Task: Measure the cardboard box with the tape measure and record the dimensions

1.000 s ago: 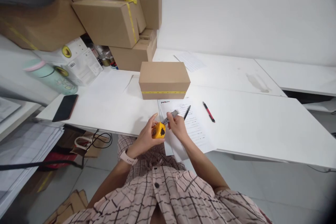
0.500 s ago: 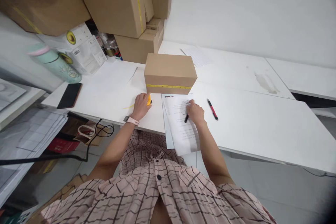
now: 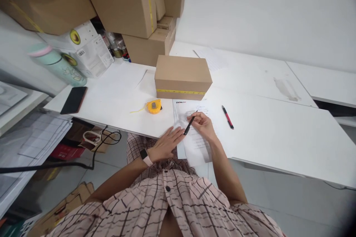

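Observation:
My right hand (image 3: 204,125) is closed around a black pen (image 3: 190,125), which slants over printed sheets of paper (image 3: 198,152) at the table's front edge. My left hand (image 3: 167,143) lies with fingers stretched out on the left side of the papers, its fingertips close to the pen's lower end. To the left of the papers sits a yellow tape measure (image 3: 154,106) with a short length of tape pulled out. Behind the papers stands a closed cardboard box (image 3: 183,76) with a yellow strip across its front.
A red and black pen (image 3: 227,117) lies to the right of the papers. At the left are a phone (image 3: 73,100), a mint-green bottle (image 3: 57,64) and a white carton (image 3: 90,53). Stacked cardboard boxes (image 3: 119,5) rise at the back left of the white table (image 3: 278,133).
My left hand has let go of the tape measure and moved right and nearer to me, onto the papers. The pen in my right hand has turned, its lower end now pointing left.

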### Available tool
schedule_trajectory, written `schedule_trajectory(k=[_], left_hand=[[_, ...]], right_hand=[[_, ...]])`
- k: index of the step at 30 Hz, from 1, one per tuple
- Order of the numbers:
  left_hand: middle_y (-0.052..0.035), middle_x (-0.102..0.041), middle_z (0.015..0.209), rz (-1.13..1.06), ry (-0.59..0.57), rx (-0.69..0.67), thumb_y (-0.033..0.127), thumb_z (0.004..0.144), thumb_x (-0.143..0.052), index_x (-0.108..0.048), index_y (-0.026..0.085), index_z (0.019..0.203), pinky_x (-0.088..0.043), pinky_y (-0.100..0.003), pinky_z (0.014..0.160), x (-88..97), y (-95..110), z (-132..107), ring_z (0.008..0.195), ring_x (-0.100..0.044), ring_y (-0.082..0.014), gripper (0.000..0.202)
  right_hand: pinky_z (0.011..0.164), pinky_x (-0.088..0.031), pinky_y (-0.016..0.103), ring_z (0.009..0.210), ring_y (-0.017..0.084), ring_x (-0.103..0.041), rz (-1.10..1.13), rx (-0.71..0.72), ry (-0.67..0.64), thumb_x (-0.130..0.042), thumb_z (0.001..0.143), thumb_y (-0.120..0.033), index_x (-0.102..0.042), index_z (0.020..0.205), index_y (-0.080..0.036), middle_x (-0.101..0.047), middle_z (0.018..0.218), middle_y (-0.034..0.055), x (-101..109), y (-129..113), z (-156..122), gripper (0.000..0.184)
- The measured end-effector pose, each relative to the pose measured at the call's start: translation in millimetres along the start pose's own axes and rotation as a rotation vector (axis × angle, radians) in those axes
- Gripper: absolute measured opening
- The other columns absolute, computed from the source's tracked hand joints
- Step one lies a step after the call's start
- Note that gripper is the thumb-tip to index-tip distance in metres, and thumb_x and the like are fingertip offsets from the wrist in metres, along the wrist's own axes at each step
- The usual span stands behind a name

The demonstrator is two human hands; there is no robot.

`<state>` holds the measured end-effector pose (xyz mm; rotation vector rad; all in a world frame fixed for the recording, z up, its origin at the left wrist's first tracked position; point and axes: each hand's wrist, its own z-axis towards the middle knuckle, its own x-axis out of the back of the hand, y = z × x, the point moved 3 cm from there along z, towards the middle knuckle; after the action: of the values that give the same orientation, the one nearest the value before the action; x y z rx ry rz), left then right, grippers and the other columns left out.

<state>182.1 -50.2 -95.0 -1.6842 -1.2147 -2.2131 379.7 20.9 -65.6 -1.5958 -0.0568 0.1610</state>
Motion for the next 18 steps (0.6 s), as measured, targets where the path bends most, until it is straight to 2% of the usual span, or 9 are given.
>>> schedule_trajectory(k=[3,6,8,14,18], left_hand=[[-0.0153,-0.029,0.162,0.068,0.036,0.057,0.014,0.086,-0.061,-0.037,0.016,0.152,-0.011,-0.049,0.125,2.0,-5,6,0.153,-0.020,-0.0276,0.070],[-0.0152,-0.037,0.158,0.165,0.106,0.094,0.007,0.093,-0.045,-0.046,0.016,0.145,-0.019,-0.049,0.124,-1.4,-7,13,0.151,-0.029,-0.0258,0.053],[-0.0152,-0.042,0.156,0.257,0.151,0.101,0.008,0.096,-0.042,-0.049,0.014,0.142,-0.024,-0.049,0.122,-4.9,-7,16,0.149,-0.033,-0.0256,0.047],[-0.0153,-0.044,0.154,0.449,0.191,0.085,0.011,0.099,-0.043,-0.051,0.011,0.138,-0.031,-0.046,0.120,-7.5,-3,17,0.145,-0.040,-0.0263,0.041],[-0.0156,-0.040,0.157,0.497,0.176,0.106,0.008,0.099,-0.041,-0.048,0.011,0.142,-0.032,-0.045,0.119,-6.2,-1,17,0.145,-0.039,-0.0264,0.043]], right_hand=[[0.071,-0.052,0.032,0.067,0.016,-0.064,-0.038,0.022,0.098,-0.068,0.081,-0.058,-0.057,0.083,-0.024,-0.066,0.068,-0.0007,-22,8,7,0.035],[0.056,-0.043,0.029,0.051,0.013,-0.049,-0.085,-0.011,0.143,-0.049,0.090,-0.065,-0.057,0.073,-0.023,-0.050,0.053,-0.0038,-38,17,15,0.046],[0.052,-0.038,0.028,0.048,0.013,-0.043,-0.099,-0.035,0.158,-0.047,0.090,-0.067,-0.059,0.071,-0.023,-0.042,0.050,-0.0047,-45,23,19,0.049],[0.059,-0.041,0.030,0.057,0.015,-0.049,-0.175,0.040,0.202,-0.054,0.088,-0.064,-0.057,0.063,-0.023,-0.049,0.055,-0.0016,-44,27,22,0.049],[0.065,-0.046,0.030,0.064,0.016,-0.055,-0.112,0.042,0.151,-0.056,0.089,-0.060,-0.056,0.079,-0.024,-0.058,0.064,-0.0019,-37,26,23,0.038]])
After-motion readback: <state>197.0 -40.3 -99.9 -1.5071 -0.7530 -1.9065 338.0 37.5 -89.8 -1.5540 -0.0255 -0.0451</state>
